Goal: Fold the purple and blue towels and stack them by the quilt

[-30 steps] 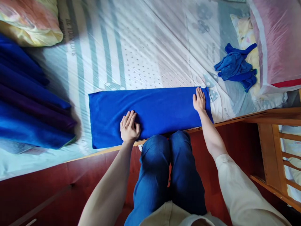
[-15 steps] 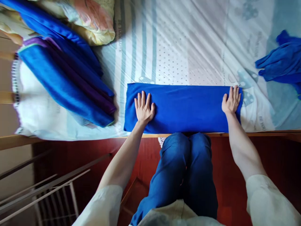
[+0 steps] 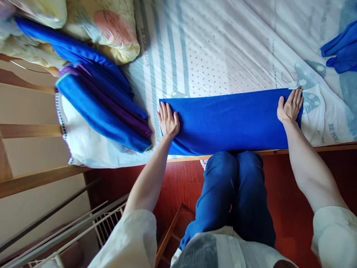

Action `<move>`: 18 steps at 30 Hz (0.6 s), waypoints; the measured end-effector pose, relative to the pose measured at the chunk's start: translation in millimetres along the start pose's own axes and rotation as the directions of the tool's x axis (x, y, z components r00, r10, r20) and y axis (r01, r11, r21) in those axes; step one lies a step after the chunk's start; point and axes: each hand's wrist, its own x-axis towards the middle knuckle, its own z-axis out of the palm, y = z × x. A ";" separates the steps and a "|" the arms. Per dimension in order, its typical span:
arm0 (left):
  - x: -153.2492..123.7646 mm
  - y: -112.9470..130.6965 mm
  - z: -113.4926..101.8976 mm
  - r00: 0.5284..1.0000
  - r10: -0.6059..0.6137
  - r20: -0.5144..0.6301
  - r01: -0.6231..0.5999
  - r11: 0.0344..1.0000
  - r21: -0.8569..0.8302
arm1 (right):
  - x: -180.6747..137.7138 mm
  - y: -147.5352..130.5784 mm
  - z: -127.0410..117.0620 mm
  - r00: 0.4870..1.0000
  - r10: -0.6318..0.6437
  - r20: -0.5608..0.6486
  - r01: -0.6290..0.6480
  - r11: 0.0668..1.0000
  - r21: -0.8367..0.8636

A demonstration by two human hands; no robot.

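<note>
A bright blue towel [image 3: 228,119], folded into a long flat rectangle, lies along the near edge of the bed. My left hand [image 3: 169,121] rests flat at its left end, fingers extended and pointing away from me. Slight creases run through the cloth near that hand, at the lower left corner. At the opposite end, my right hand [image 3: 290,105] presses palm down with the fingertips by the upper right corner. Both hands are open, and neither grips the fabric.
Left of the towel, folded blue and purple cloths [image 3: 103,108] lie over a white pillow [image 3: 80,137]. A yellow floral quilt [image 3: 117,29] is bunched behind. Another blue cloth [image 3: 341,50] sits at the right. Wooden bed rails [image 3: 33,131] and a metal rack [image 3: 83,223] stand left.
My left hand has slid outward to the towel's left end, and the cloth's lower left corner has drawn inward. The right hand stays on the right end. The view has turned slightly.
</note>
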 end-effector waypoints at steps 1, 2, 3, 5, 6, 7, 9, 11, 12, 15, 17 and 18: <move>-21.4 1.7 -1.6 0.999 0.035 0.010 -0.035 0.999 -0.002 | -4.9 -1.1 -3.9 1.000 -0.009 0.009 0.009 1.000 0.004; -45.4 1.7 -3.2 0.998 0.063 0.018 -0.063 0.998 0.002 | -12.8 -1.5 -7.6 1.000 -0.018 0.010 0.018 1.000 0.008; -70.5 0.1 -4.8 0.997 0.072 0.025 -0.072 0.997 0.018 | -24.0 -0.8 -11.0 1.000 -0.026 0.004 0.026 1.000 0.011; -118.0 -7.1 -8.4 0.998 0.057 0.040 -0.059 0.996 0.060 | -55.3 5.6 -17.0 0.999 -0.035 -0.012 0.035 0.999 0.015; -138.0 -11.7 -10.3 0.998 0.042 0.049 -0.046 0.996 0.077 | -73.9 11.7 -19.9 0.999 -0.036 -0.011 0.036 0.999 0.016; -154.4 -16.3 -12.3 0.998 0.025 0.058 -0.030 0.995 0.091 | -93.0 19.6 -23.2 0.999 -0.038 -0.003 0.038 0.999 0.018; -175.1 -23.7 -16.0 0.997 -0.003 0.078 -0.005 0.994 0.107 | -127.7 39.1 -31.5 0.998 -0.049 0.045 0.049 0.999 0.017; -181.2 -26.4 -18.8 0.995 -0.020 0.098 0.008 0.993 0.115 | -151.6 58.8 -42.0 0.993 -0.063 0.096 0.063 0.998 0.006; -180.4 -25.4 -19.8 0.994 -0.027 0.106 0.014 0.993 0.120 | -158.4 66.7 -47.9 0.992 -0.058 0.115 0.058 0.998 -0.002; -172.4 -15.1 -21.8 0.990 -0.059 0.126 0.040 0.988 0.146 | -162.7 76.5 -67.4 0.991 0.029 0.129 -0.026 0.999 -0.021; -170.1 -6.0 -22.3 0.985 -0.070 0.158 0.042 0.984 0.173 | -160.3 68.9 -81.1 0.985 0.123 0.118 -0.122 0.992 -0.013; -171.2 -2.1 -22.2 0.981 -0.063 0.185 0.027 0.982 0.186 | -160.2 60.9 -87.9 0.980 0.162 0.112 -0.164 0.986 0.008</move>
